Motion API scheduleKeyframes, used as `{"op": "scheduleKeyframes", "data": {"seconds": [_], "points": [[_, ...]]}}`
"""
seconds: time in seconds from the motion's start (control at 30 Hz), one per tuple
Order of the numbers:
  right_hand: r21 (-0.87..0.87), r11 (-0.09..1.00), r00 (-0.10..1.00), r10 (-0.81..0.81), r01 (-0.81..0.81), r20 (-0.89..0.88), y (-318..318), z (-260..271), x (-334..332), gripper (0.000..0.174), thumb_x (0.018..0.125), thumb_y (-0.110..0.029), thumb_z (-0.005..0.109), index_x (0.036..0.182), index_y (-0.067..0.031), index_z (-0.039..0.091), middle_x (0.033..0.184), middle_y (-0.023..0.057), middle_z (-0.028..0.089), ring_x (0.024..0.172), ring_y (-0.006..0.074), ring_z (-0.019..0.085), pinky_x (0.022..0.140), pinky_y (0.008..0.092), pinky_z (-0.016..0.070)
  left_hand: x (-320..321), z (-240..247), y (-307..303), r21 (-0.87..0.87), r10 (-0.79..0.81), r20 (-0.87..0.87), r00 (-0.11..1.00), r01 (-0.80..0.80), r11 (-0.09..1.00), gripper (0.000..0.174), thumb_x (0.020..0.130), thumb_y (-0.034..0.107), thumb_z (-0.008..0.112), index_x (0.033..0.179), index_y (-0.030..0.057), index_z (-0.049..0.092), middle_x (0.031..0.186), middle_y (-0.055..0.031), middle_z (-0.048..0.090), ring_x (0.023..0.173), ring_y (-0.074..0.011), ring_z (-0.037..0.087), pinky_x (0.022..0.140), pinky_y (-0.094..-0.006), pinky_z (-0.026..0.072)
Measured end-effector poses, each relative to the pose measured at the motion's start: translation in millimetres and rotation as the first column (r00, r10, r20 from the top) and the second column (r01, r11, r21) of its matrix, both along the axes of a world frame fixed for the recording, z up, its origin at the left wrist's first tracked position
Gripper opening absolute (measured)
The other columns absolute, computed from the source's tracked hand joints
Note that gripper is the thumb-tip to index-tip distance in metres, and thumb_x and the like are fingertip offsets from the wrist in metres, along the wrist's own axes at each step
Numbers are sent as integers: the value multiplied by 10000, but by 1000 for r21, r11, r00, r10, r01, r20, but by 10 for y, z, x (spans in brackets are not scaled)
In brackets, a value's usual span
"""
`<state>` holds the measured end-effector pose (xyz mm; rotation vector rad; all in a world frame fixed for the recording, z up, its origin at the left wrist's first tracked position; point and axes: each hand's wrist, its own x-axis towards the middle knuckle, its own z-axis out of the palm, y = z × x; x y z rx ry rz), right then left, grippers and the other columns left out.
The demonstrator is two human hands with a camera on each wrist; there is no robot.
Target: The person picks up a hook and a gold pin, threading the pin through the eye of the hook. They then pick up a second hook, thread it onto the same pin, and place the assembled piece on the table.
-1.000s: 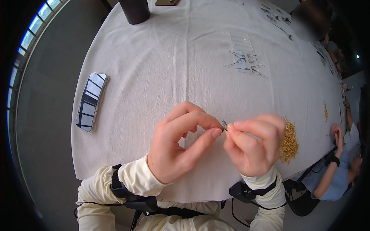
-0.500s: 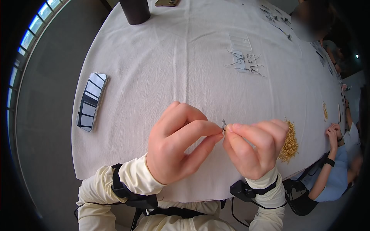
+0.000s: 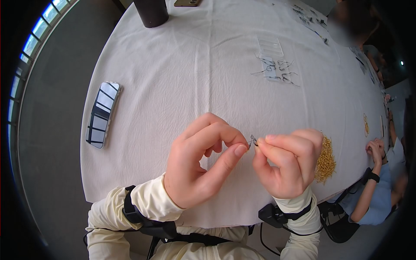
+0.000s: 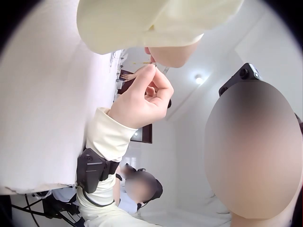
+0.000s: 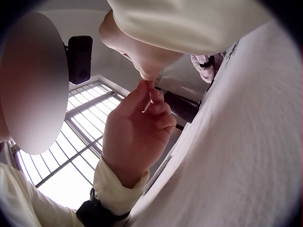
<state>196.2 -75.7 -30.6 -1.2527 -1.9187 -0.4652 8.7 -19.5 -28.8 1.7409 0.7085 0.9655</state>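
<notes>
In the head view my left hand (image 3: 197,162) and right hand (image 3: 288,160) meet over the near part of the table. Between their fingertips is a tiny dark metallic piece (image 3: 253,139) with thin, wire-like parts. My left thumb and index finger pinch its left side, while the right thumb and index finger pinch its right side. The piece is too small to tell its kind. In the left wrist view, the right hand (image 4: 142,99) shows curled fingers behind the pinch. A thin pale strand (image 5: 147,105) shows at the left hand (image 5: 137,132) in the right wrist view.
A pile of small gold-coloured pieces (image 3: 326,160) lies right of my right hand. Farther off sits a clear compartment case (image 3: 271,47) with several dark hook-like pieces (image 3: 279,69). A phone (image 3: 103,115) lies at left, a dark cup (image 3: 151,13) behind. Another person's arm (image 3: 366,195) is at right.
The left fingers shift their pinch on the small piece and draw slightly left, so a small gap now shows between the two hands' fingertips. The right hand stays nearly in place.
</notes>
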Motion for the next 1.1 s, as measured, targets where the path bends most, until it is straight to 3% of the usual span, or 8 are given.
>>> {"op": "scheduleKeyframes", "data": {"seconds": [0.27, 0.37, 0.47, 0.53, 0.57, 0.67, 0.93, 1.1], "points": [[40, 999, 996, 12, -15, 84, -12, -1, 12, 216, 683, -73, 784, 878, -111, 700, 993, -23, 649, 850, 172, 533, 741, 353, 379, -8, -11, -14, -205, -42, 56, 998, 53, 977, 96, 957, 86, 603, 927, -6, 608, 930, -61, 581, 816, -115, 477, 740, -256, 374], [47, 999, 991, 6, -12, 136, -22, 15, 8, 183, 700, -98, 763, 874, -103, 708, 1001, -22, 653, 853, 170, 529, 740, 352, 379, -5, 7, 0, -122, -43, 17, 999, 44, 992, 90, 954, 86, 605, 928, 1, 620, 917, -58, 580, 798, -116, 478, 724, -256, 378], [44, 999, 987, -4, -3, 158, -36, 20, 3, 184, 701, -102, 764, 877, -93, 712, 1001, -21, 654, 853, 169, 528, 744, 352, 379, 10, 4, 12, 66, -27, -2, 1000, 28, 997, 17, 893, 20, 644, 910, 19, 648, 892, -64, 577, 743, -139, 491, 672, -269, 397], [38, 999, 987, -10, 4, 159, -40, 19, -1, 192, 697, -97, 774, 878, -90, 712, 999, -21, 654, 852, 169, 528, 746, 354, 379, 26, -33, 16, 365, 80, -51, 995, -56, 929, 156, 765, -45, 716, 884, 51, 687, 851, -56, 571, 686, -158, 496, 596, -275, 402], [33, 999, 990, -18, 14, 140, -38, 19, -8, 207, 694, -93, 786, 888, -86, 714, 999, -20, 654, 851, 169, 528, 749, 355, 379, 32, -28, 15, 365, 80, -51, 996, -56, 929, 156, 765, -45, 716, 884, 51, 687, 851, -56, 571, 686, -158, 496, 596, -275, 402], [14, 1000, 995, -23, 21, 100, -40, 23, -13, 238, 689, -88, 810, 909, -79, 719, 999, -18, 654, 850, 170, 530, 757, 358, 379, 53, -40, 10, 646, 190, -113, 975, -74, 760, 281, 623, -32, 793, 869, 79, 715, 804, -26, 575, 675, -154, 495, 540, -261, 384], [-38, 999, 999, -6, 8, 51, -19, 34, -20, 268, 690, -68, 829, 937, -69, 725, 1004, -10, 660, 840, 168, 542, 769, 349, 371, 61, -47, 32, 673, 250, -103, 963, -118, 730, 262, 638, -28, 785, 866, 71, 704, 802, -35, 576, 671, -170, 499, 545, -276, 392], [-84, 995, 997, 47, -53, -69, 15, 4, -34, 294, 676, -61, 827, 950, -48, 724, 1007, 11, 666, 810, 176, 552, 737, 328, 382, 69, -35, 33, 671, 271, -103, 957, -134, 729, 253, 641, -32, 782, 862, 56, 696, 800, -49, 571, 670, -186, 505, 556, -291, 400]]}}
